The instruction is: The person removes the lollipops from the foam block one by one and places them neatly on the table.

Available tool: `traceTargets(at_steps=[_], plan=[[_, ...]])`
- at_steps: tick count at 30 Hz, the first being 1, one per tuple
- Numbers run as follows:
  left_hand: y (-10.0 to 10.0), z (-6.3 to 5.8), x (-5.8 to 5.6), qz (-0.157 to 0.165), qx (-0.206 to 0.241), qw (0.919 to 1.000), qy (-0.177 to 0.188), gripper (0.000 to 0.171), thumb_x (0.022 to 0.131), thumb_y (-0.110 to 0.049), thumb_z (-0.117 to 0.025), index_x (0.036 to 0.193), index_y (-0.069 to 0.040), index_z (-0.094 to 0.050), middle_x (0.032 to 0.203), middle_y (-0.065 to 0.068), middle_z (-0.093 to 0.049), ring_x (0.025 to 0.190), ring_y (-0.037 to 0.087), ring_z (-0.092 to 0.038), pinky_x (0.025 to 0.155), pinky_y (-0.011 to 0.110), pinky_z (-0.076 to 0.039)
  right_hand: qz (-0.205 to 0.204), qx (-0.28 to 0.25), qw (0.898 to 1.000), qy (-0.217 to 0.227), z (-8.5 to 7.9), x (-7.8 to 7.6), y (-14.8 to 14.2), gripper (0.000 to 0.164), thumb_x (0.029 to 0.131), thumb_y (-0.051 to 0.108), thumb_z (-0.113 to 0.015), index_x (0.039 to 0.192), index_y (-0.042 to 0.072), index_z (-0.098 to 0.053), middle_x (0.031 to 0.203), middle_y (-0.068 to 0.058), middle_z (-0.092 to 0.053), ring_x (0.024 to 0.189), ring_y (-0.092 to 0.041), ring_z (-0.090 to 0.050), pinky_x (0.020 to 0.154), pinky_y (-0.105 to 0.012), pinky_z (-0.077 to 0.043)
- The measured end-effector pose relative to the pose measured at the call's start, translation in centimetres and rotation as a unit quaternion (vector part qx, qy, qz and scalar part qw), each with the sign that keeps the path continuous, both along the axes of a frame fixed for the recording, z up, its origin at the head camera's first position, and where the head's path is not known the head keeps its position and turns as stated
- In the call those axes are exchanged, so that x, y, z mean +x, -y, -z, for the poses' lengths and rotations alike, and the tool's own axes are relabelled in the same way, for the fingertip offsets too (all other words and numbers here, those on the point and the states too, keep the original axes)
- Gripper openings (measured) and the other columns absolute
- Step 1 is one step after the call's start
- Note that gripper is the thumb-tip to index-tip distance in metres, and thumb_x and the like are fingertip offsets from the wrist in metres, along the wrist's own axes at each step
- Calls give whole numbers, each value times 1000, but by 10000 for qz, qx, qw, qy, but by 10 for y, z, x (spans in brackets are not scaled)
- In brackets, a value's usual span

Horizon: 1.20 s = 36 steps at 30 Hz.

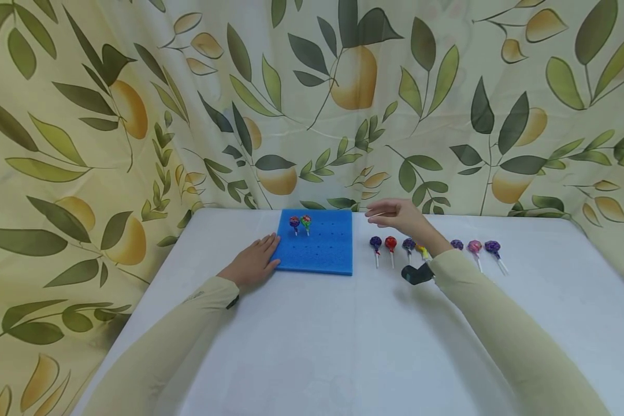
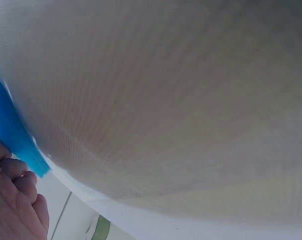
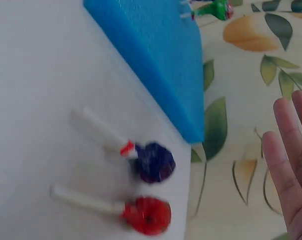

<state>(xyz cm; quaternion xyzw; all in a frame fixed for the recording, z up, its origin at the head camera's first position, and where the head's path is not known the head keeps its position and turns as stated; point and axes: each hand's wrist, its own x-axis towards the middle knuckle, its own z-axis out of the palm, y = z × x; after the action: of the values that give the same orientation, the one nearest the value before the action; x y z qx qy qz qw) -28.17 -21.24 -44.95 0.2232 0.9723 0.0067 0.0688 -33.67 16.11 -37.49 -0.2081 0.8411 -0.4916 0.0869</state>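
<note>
My left hand [image 1: 252,261] lies with its fingers extended against the left edge of a blue foam block [image 1: 317,263]. Upright in the foam, near its back left, stand a dark purple lollipop [image 1: 294,222] and a green one [image 1: 305,222]. To the right of the block, my right hand [image 1: 401,218] is raised over the table with fingers loosely straight, holding nothing. Below it lie a dark purple lollipop [image 3: 154,162] and a red lollipop [image 3: 148,216], their sticks toward me. The right wrist view shows the spread fingers [image 3: 285,165] at its edge.
More lollipops continue the row rightward, among them a dark one [image 1: 408,245], a pink one [image 1: 475,247] and a purple one [image 1: 492,247]. My right forearm partly hides the row. A leaf-and-fruit patterned curtain [image 1: 312,144] hangs behind the white table [image 1: 301,346].
</note>
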Motion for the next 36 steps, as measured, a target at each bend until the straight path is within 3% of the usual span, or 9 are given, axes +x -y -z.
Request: traceTargets(at_steps=[5,13,26,36], plan=[[0,0,0,-38,-18,10000,46,66,101,-42,-33,151,-5,-12,158,13,-13,147,27,-13,120,43,-15,25,-117,9999,101,8,-3,27,40,89,20,-65,124,3,-58,120,-20,-64,104,-23,-66,85,-28,-56],[-1,0,0,150,-15,9998,-104,65,101,-41,-34,151,-5,-15,159,12,-14,147,27,-13,120,43,-15,74,-273,9992,268,19,-7,59,38,90,22,-63,123,3,-59,120,-20,-63,108,-30,-63,93,-45,-51],[-2,1,0,302,-24,9995,-11,64,101,-41,-31,151,-5,-13,159,11,-12,147,25,-12,121,41,-14,232,-654,9943,813,41,-14,101,45,91,17,-61,132,0,-50,128,-21,-59,118,-33,-58,97,-43,-49],[-1,2,0,260,-69,9996,-25,64,101,-42,-31,151,-6,-14,159,10,-13,147,25,-13,121,41,-14,303,-644,9936,881,53,-18,128,46,91,18,-61,134,5,-50,128,-20,-59,118,-32,-58,100,-44,-47]])
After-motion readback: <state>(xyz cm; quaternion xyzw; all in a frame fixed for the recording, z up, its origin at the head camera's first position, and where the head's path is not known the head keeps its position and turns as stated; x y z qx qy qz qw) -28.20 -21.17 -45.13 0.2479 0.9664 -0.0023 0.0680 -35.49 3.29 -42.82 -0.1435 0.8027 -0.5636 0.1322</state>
